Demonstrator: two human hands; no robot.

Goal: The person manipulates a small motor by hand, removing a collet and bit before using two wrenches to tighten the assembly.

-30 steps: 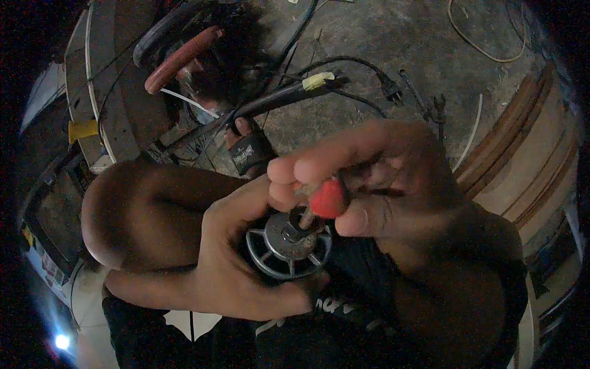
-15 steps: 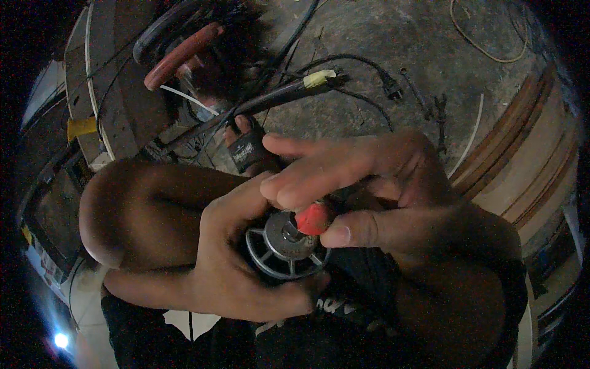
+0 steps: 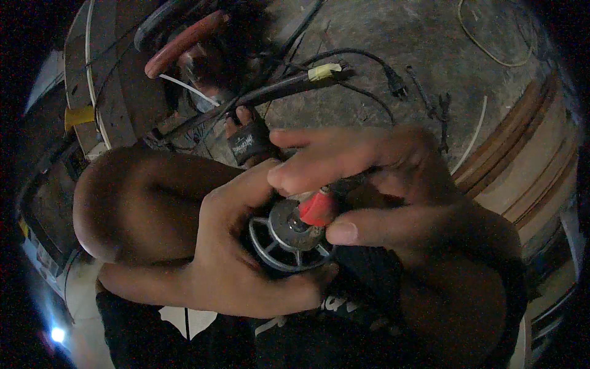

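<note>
My left hand (image 3: 224, 246) is wrapped round a round grey metal part with an open spoked rim (image 3: 268, 244) and a darker hub in its middle. It is held over my lap, spokes facing up. My right hand (image 3: 384, 184) pinches a small red piece (image 3: 318, 209), with the thumb below it and the fingers above. The red piece leans over the hub; whether it is fixed to the hub I cannot tell. My left palm hides the lower body of the round part.
My foot in a black sandal (image 3: 249, 142) rests on the concrete floor. Beyond it lie a dark bar with yellow tape (image 3: 324, 72), a black cable with a plug (image 3: 396, 83) and a red curved handle (image 3: 184, 43). Wooden boards (image 3: 522, 141) stand on the right.
The red piece and the round part have shifted slightly up and to the right in view. Both hands keep the same hold.
</note>
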